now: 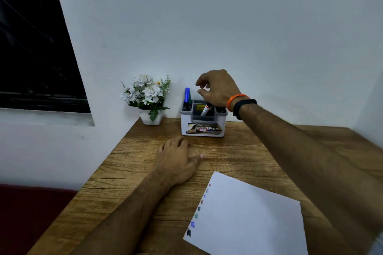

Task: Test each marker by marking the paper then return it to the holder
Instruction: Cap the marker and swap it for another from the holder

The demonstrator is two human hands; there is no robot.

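Holder point(202, 128): white, label partly legible "42", "OPE". Markers: blue point(187, 95), red-banded point(205, 109). Paper point(248, 217): colour marks. Left hand point(178, 159) flat on tabletop point(132, 172); right hand point(217, 88) above holder, fingers loosely curled, empty.

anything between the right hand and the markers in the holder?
Nothing visible. The right hand hovers just above the holder, fingers loosely curled and holding nothing. The red-and-white marker leans in the middle compartment right under it; the blue marker stands upright in the left compartment. The left hand rests on the table, out of the way.

White holder point(202, 126) w/ markers point(187, 95) upright by wall; paper point(248, 217) w/ colour marks lies near.
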